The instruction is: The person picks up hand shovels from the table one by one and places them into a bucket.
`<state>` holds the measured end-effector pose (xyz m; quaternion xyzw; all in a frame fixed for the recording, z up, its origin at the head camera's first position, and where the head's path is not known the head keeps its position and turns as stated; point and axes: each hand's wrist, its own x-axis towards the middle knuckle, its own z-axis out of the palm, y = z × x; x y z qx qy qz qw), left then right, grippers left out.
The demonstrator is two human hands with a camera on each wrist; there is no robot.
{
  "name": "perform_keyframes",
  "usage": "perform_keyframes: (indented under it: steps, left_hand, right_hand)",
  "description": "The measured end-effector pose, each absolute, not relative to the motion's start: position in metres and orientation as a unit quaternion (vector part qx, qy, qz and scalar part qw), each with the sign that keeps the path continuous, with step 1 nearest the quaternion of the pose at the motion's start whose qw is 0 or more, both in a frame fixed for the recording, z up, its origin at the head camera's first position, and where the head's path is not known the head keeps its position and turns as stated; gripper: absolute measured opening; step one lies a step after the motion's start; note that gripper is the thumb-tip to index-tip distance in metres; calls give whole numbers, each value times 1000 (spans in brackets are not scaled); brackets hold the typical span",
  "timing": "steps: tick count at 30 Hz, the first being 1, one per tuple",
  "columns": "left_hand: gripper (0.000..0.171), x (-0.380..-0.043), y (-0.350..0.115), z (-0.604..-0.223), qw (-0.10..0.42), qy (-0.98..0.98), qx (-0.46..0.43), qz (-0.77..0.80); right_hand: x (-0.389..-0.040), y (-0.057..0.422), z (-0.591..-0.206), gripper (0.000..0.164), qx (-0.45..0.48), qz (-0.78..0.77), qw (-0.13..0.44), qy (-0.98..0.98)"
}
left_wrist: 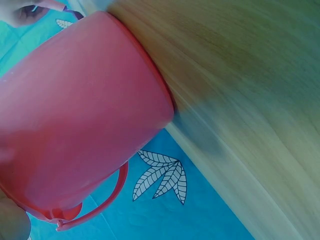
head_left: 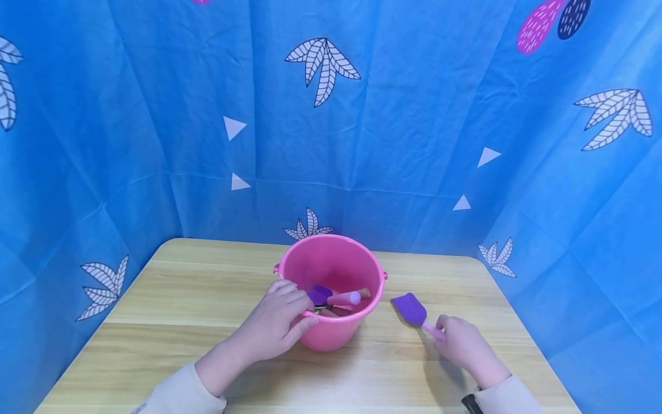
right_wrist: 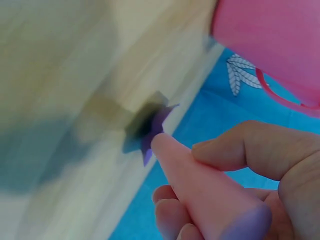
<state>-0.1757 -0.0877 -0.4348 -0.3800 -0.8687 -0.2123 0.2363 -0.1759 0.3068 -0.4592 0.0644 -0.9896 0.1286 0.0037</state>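
A pink bucket stands upright on the table, with several toy tools inside; a purple blade and a pink handle show above the others, which are partly hidden. The left hand grips the bucket's near left rim, thumb outside and fingers over the edge. To the right of the bucket, the right hand holds a small toy shovel by its pink handle. The shovel's purple blade points toward the bucket, a little above the tabletop, apart from the bucket.
The light wooden table has rounded far corners. A blue curtain with leaf and triangle prints surrounds its back and sides. The bucket's pink carrying handle hangs down on its far side.
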Motion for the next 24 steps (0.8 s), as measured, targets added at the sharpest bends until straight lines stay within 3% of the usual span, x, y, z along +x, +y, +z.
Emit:
perform_keyframes:
  steps: [5,15,24]
  left_hand:
    - [19,-176,-87,-436,240,-867,-383,-212]
    - [20,-176,-87,-436,240,-867,-383,-211]
    - [21,-176,-87,-436,235,-870,-378,-210]
  right_hand:
    - [-176,307,-446,23,78,118,19,-990]
    - [-180,306,-417,10,114,131,68,-982]
    - [-188,296,-391,13,141,148,95,-974]
